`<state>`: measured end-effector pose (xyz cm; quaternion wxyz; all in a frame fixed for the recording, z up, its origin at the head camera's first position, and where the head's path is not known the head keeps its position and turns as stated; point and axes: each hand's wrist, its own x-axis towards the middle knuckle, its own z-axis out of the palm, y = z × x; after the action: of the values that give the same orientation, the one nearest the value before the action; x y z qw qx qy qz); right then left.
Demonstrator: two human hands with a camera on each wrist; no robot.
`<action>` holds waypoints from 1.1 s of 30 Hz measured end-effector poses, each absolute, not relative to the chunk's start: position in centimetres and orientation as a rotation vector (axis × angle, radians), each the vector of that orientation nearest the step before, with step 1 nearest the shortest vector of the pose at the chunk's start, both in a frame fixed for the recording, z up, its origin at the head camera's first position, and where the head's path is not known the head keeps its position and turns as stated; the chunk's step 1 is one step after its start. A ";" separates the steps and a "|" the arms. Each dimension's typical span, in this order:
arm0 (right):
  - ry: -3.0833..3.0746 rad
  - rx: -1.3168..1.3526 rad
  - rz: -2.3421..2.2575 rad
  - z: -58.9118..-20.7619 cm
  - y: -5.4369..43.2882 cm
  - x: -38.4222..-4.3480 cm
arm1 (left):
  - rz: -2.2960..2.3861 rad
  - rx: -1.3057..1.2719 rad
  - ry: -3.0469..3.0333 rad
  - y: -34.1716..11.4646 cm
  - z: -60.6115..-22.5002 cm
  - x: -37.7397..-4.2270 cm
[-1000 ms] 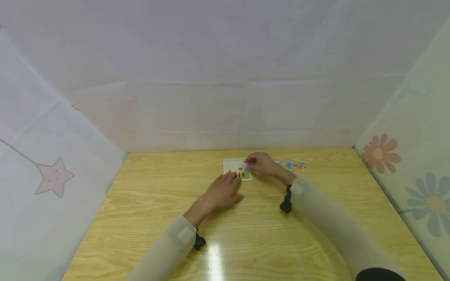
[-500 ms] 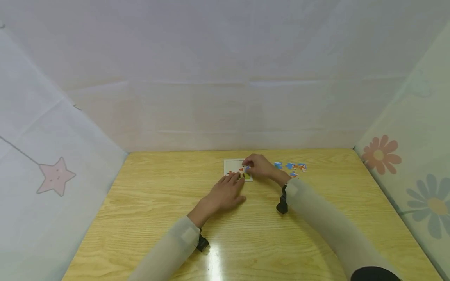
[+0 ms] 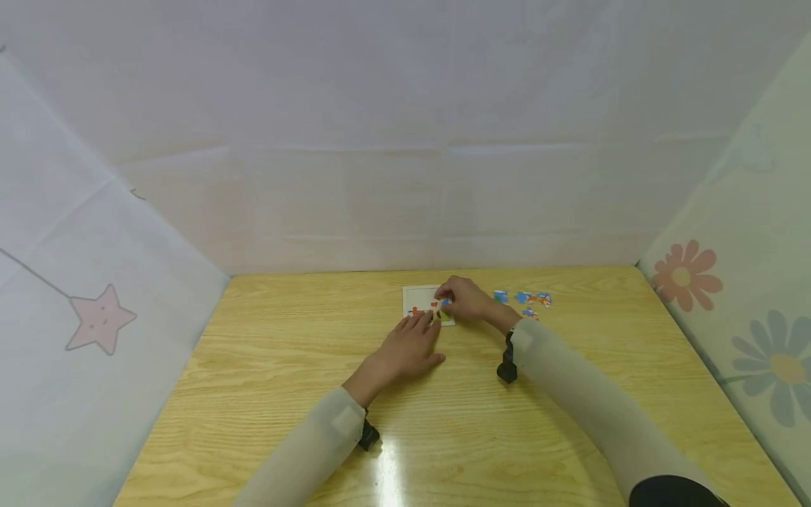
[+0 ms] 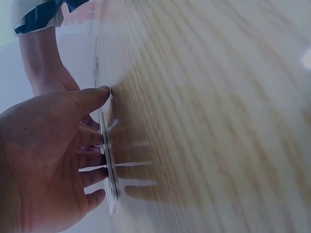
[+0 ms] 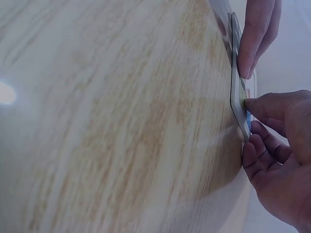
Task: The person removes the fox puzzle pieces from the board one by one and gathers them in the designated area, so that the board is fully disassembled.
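A square puzzle board [image 3: 418,296] with a pale frame lies near the table's far edge, its near part filled with a coloured picture. My left hand [image 3: 408,348] rests its straight fingers on the board's near edge; the left wrist view shows the palm side and the fingertips on the thin board [image 4: 111,170]. At the board's right side, my right hand [image 3: 467,299] pinches a small blue puzzle piece [image 5: 249,119] against the picture, thumb on the board and fingers curled. The fingers hide most of that piece.
Several loose puzzle pieces [image 3: 535,299], blue, white and orange, lie right of the board, beyond my right wrist. The wooden table [image 3: 285,352] is bounded by a pale cloth backdrop [image 3: 355,197] behind and at both sides.
My right hand has moved slightly left and down onto the board's right part with the puzzle piece. My left hand has shifted slightly right along the board's near edge.
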<state>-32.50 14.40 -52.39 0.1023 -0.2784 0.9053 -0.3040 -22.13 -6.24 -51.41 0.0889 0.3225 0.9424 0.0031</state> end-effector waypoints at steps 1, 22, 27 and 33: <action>2.668 -0.818 -0.903 -52.4 14.4 -32.5 | 0.002 0.957 2.802 -6.2 -51.4 -22.2; 2.658 -0.780 -1.061 -52.6 14.4 -32.1 | 0.038 0.923 2.807 -5.8 -50.4 -21.9; 2.646 -0.775 -1.106 -52.4 14.5 -32.0 | 0.048 0.941 2.806 -5.8 -50.3 -21.9; 2.653 -0.733 -1.148 -52.6 14.9 -32.1 | 0.060 0.945 2.800 -5.7 -50.3 -22.0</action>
<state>-32.08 14.95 -52.64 0.0797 -0.2452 0.8867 -0.3837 -21.99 -5.74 -50.27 0.0925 0.3184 0.9432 0.0201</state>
